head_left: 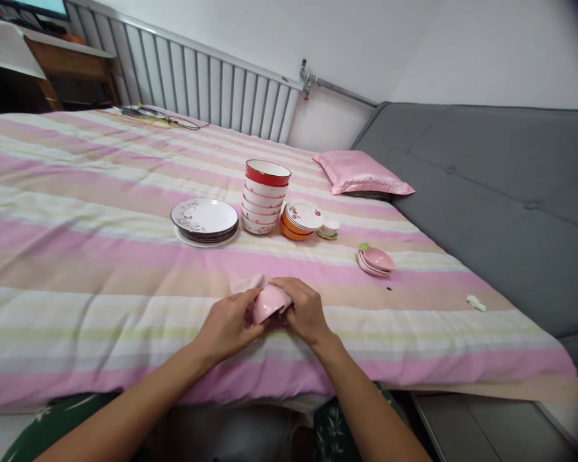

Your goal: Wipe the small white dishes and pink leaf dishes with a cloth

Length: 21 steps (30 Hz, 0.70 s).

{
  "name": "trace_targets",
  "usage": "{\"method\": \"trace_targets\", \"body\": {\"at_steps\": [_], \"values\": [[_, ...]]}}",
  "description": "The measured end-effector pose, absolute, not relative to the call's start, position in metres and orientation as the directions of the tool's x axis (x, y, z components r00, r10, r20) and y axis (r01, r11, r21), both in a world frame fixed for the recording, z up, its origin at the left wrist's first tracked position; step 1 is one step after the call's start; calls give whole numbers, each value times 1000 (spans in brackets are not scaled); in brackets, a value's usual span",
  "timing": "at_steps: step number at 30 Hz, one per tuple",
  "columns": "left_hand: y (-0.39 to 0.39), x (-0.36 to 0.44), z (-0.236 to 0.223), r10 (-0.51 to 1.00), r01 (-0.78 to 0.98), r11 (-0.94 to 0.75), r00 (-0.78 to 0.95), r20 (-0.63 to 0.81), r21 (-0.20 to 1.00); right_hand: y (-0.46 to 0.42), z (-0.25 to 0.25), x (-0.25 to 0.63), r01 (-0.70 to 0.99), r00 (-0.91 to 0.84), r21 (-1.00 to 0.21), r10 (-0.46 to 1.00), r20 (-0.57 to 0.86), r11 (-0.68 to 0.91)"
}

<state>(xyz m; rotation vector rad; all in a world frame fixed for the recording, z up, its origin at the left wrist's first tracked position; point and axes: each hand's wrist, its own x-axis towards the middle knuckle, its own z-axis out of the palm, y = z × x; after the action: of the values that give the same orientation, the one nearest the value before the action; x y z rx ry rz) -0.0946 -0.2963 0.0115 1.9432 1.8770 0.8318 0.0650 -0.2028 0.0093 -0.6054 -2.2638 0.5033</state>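
Note:
A small pink bowl (268,304) is tilted between my hands, above the near edge of the bed, its glossy outside towards me. My left hand (231,321) grips its left side, fingers and thumb closed round the rim. On the other side my right hand (304,311) is closed on a pale pink cloth (250,282), pressing it against the bowl. Part of the cloth spreads out behind the bowl. To the right, a few similar pink dishes (378,259) with a green leaf-shaped tab lie stacked on the bed.
On the striped bedspread (125,269) stand a stack of dark-rimmed plates (207,215), a tall stack of bowls (266,199), orange bowls topped by flowered plates (296,224) and small white dishes (330,226). Behind are a pink pillow (361,172), cables (154,117) and a grey headboard (486,173).

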Motion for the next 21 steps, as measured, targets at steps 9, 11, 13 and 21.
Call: {"method": "trace_targets", "body": {"at_steps": [9, 11, 13, 21], "values": [[-296, -93, 17, 982, 807, -99, -16, 190, 582, -216, 15, 58, 237, -697, -223, 326, 639, 945], [-296, -92, 17, 983, 810, -91, -21, 184, 579, -215, 15, 58, 229, -698, -230, 324, 639, 946], [-295, -92, 16, 983, 812, -89, -20, 181, 576, -212, 14, 60, 227, -702, -268, 348, 621, 936], [-291, -95, 11, 988, 790, -73, -28, 155, 608, -198, 15, 68, 278, -689, -566, 571, 446, 776]]}}
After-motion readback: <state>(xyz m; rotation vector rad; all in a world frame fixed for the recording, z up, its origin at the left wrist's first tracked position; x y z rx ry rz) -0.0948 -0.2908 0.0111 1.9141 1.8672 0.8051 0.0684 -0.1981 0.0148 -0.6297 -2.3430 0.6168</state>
